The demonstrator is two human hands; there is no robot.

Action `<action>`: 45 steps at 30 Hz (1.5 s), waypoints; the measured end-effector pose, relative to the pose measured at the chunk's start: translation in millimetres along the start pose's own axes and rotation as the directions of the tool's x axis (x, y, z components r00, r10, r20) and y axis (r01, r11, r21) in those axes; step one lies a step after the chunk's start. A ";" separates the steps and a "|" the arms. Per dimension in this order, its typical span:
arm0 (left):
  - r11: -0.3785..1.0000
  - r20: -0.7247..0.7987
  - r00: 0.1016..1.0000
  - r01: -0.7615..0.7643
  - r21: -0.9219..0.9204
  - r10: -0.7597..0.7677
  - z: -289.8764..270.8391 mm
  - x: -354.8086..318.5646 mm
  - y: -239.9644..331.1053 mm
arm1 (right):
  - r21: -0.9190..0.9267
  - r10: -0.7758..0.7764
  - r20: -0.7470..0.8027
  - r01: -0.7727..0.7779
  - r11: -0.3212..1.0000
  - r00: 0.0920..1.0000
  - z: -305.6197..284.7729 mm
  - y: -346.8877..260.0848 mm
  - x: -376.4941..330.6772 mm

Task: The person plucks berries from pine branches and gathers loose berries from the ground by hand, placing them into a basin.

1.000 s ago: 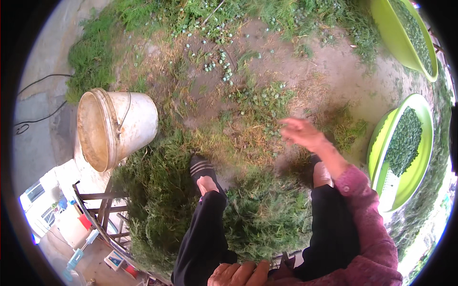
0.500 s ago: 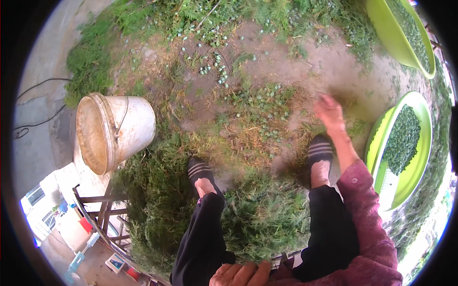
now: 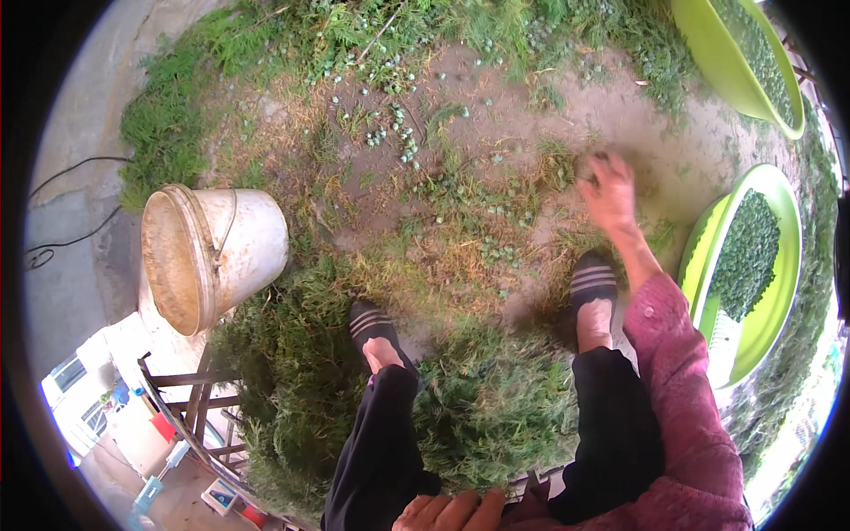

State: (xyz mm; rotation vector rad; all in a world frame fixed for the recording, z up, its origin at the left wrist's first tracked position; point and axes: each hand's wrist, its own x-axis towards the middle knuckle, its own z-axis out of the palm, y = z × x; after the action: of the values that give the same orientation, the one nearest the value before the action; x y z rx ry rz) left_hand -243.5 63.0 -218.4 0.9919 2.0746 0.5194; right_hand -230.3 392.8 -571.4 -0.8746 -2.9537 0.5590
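Observation:
My right hand (image 3: 609, 188) reaches low over the bare ground in front of my right foot. Its fingers are spread and slightly bent, and no object shows in them. Beside the fingertips lies a small tuft of green clippings (image 3: 556, 165). Down at the lower edge, close to my lap, my left hand (image 3: 450, 511) is partly cut off by the frame. Its fingers are curled and close together; whatever they may hold is hidden. Loose conifer sprigs with small pale blue-green cones (image 3: 478, 196) are scattered on the soil between my feet and the far pile.
A dirty white bucket (image 3: 239, 232) lies tipped at the left. Two lime-green basins, one nearer (image 3: 786, 301) and one farther (image 3: 719, 62), hold small green cones at the right. Cut conifer branches (image 3: 496, 403) lie around my feet. A wooden frame (image 3: 202, 398) stands lower left.
My right hand has shifted slightly toward the clippings, and its fingers now look more spread. The left hand has sunk a little toward the lower edge.

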 end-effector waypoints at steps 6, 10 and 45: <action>0.999 -0.022 1.000 0.002 -0.054 -0.003 5.7 -2.0 -0.8 | 0.323 -0.061 -0.045 0.072 0.944 0.997 -2.4 -22.0 -34.8; 0.999 -0.011 1.000 -0.022 -0.041 0.021 5.8 -0.3 0.3 | 0.358 -0.291 0.117 0.232 0.904 0.950 20.0 -57.8 -30.9; 0.999 0.034 0.999 0.026 -0.040 -0.025 0.5 6.5 7.7 | 0.315 0.005 -0.123 0.035 0.948 0.992 28.8 -3.3 -15.5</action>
State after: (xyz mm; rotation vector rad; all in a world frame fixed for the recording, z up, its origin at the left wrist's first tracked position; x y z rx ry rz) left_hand -242.0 72.9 -216.9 0.9438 2.0366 0.5258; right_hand -222.1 372.4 -595.9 -0.8176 -2.6536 0.9116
